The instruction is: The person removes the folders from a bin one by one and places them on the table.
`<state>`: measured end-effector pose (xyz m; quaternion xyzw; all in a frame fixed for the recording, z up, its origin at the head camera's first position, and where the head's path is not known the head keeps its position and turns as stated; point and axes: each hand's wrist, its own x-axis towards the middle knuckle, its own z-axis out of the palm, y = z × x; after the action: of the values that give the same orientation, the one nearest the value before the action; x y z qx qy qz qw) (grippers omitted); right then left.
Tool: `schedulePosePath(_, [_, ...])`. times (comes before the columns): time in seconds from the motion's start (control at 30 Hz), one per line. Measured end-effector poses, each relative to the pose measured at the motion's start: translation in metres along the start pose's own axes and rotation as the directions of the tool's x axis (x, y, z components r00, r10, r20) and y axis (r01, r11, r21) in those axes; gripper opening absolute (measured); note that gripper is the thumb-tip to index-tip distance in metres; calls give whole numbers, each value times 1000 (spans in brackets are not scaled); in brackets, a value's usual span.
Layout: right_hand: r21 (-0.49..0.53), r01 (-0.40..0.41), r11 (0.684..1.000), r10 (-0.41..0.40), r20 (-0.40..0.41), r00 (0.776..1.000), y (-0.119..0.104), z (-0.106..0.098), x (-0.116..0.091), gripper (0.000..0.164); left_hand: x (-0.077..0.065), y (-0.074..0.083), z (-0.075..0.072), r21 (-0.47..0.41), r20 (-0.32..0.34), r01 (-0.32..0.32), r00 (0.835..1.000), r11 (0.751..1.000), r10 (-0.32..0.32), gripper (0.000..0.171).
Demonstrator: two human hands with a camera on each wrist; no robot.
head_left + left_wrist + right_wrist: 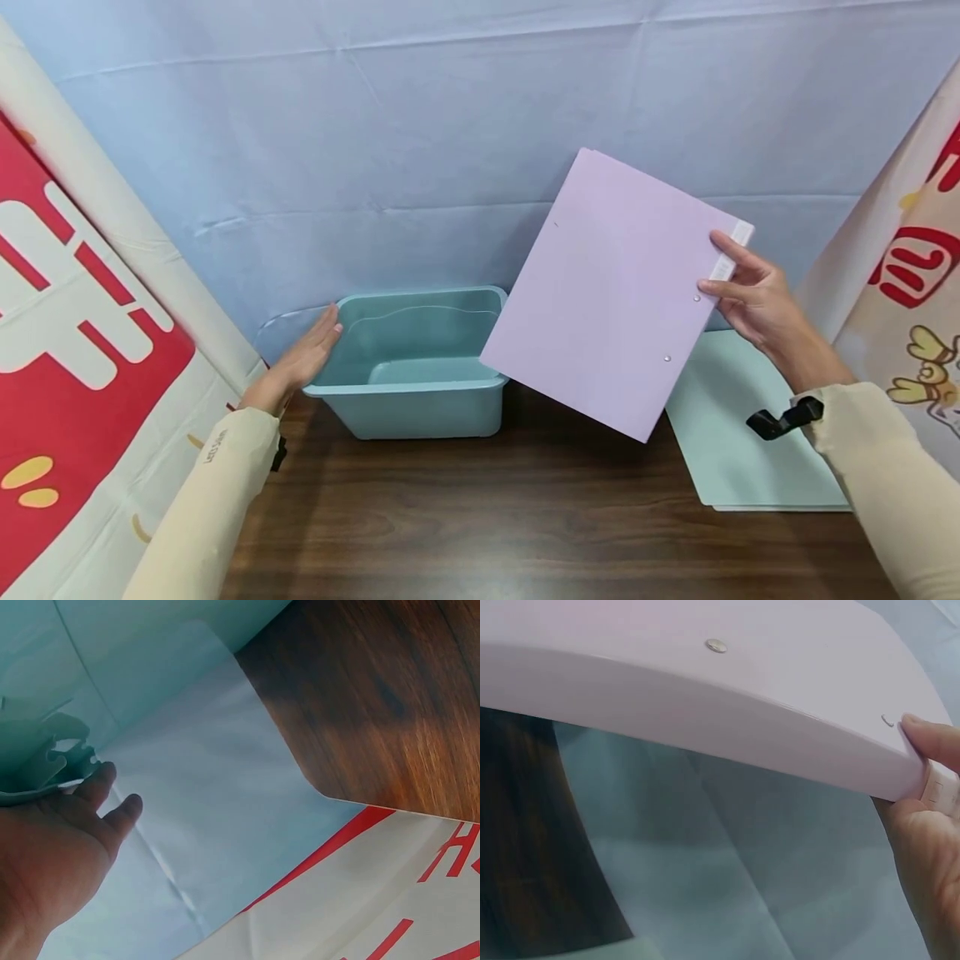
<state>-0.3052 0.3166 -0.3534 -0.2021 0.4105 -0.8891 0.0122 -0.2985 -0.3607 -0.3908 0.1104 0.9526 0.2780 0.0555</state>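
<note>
A lilac file folder with metal rivets near its spine is held up in the air, tilted, its lower left corner over the right rim of a teal plastic basin. My right hand pinches the folder at the top of its spine, by a white label; in the right wrist view the thumb presses the cover near a rivet. Against the basin's left rim rests my left hand, its fingers extended. The left wrist view has this hand at the rim too. No contents show in the basin.
Pale green folders lie stacked on the dark wooden table, under the right forearm. A light blue cloth hangs behind the basin. Printed red and white cloths stand at both sides.
</note>
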Motion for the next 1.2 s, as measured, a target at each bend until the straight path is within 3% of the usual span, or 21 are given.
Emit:
schedulePosePath(0.1, [62, -30, 998, 29, 17, 999, -2, -10, -3, 76, 1, 0, 0, 5, 0, -8, 1000, 1000, 8, 71])
schedulePosePath(0.2, [48, -52, 997, 52, 4, 999, -4, -19, -6, 76, 1, -1, 0, 14, 1, -14, 1000, 1000, 14, 69])
schedulePosePath(0.47, [-146, -163, 976, 149, -102, 984, -18, -37, -21, 75, 3, 1, -2, 50, -3, -22, 1000, 999, 22, 70])
schedulePosePath(0.57, [-156, -201, 967, 184, -116, 976, -17, -45, -26, 73, 4, -1, -1, 51, -6, -24, 1000, 998, 25, 69])
schedulePosePath(0.83, [-82, -198, 977, 203, 62, 977, 8, -68, -31, 77, 6, -1, -3, 97, 11, -38, 999, 995, 37, 71])
schedulePosePath(1.2, [-277, -257, 926, 286, 69, 956, 38, -80, -32, 77, 6, -1, -5, 158, 36, -43, 999, 986, 38, 73])
